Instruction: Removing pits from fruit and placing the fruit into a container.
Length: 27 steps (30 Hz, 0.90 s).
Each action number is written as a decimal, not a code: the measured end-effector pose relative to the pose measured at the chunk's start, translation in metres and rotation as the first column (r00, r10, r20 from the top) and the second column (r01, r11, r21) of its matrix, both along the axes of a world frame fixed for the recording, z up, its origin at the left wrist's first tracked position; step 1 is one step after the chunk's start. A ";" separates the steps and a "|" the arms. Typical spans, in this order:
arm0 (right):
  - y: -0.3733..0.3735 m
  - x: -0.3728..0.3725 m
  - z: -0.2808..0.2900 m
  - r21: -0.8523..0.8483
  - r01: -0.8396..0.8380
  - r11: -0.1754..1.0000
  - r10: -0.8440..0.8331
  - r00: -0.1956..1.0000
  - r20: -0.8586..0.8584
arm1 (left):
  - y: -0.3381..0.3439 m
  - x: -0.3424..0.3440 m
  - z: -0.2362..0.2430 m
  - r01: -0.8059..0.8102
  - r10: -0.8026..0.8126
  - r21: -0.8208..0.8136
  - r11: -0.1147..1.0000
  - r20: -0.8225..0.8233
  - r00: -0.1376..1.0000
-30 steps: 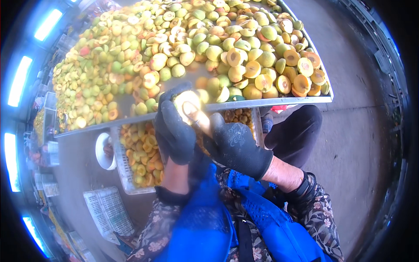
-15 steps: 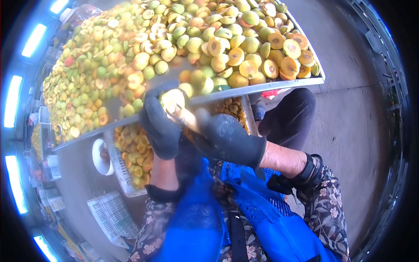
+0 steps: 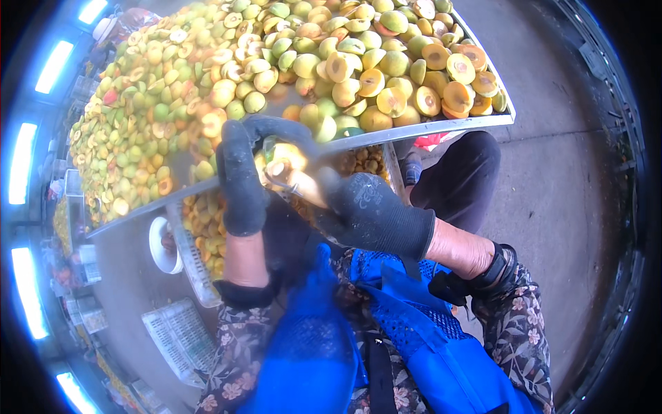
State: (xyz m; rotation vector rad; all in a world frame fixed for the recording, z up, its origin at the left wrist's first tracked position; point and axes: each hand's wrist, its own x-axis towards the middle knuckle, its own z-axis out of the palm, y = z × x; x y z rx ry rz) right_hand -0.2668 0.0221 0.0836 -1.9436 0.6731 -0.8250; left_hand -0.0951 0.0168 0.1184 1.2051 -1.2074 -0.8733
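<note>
In front of the metal tray's near rim (image 3: 417, 127), my left hand (image 3: 243, 179), in a black glove, is wrapped round a cut yellow-green fruit (image 3: 289, 155), its pit area facing up. My right hand (image 3: 365, 210), gloved in black too, grips a small tool (image 3: 307, 190) with a pale handle and thin curved metal end, which is at the fruit's cut face. Behind both hands, many halved yellow-green fruits (image 3: 393, 63) are piled on the tray. The fingertips and the fruit are partly blurred.
Below the tray are a plastic crate (image 3: 196, 257) full of orange-yellow halves, a white bowl (image 3: 165, 259) and an empty-looking white crate (image 3: 176, 334) on the concrete floor (image 3: 545, 200). A dark-trousered leg (image 3: 455, 179) is at the right, and a person (image 3: 131, 27) is partly visible at upper left.
Both hands have shifted left. The left hand has turned, its fingers now arched higher over the fruit. The tool remains at the fruit. The view has shifted slightly.
</note>
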 end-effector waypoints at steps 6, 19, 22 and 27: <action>0.000 0.002 0.010 0.431 -0.287 0.856 0.188 0.948 0.258 | 0.000 0.012 0.004 0.162 -0.178 -0.090 0.983 -0.211 0.961; -0.014 -0.002 -0.012 -0.328 -0.094 0.940 0.058 0.991 -0.117 | 0.000 -0.014 0.003 0.018 -0.050 -0.150 0.989 -0.214 0.976; -0.017 -0.005 -0.012 0.555 -0.381 0.739 0.288 0.924 0.251 | -0.011 -0.006 -0.032 0.140 -0.214 -0.231 0.963 -0.338 0.917; -0.033 -0.008 -0.020 -0.437 -0.139 0.888 0.139 0.990 -0.033 | -0.024 -0.015 -0.058 -0.031 -0.019 -0.561 0.827 -0.083 0.996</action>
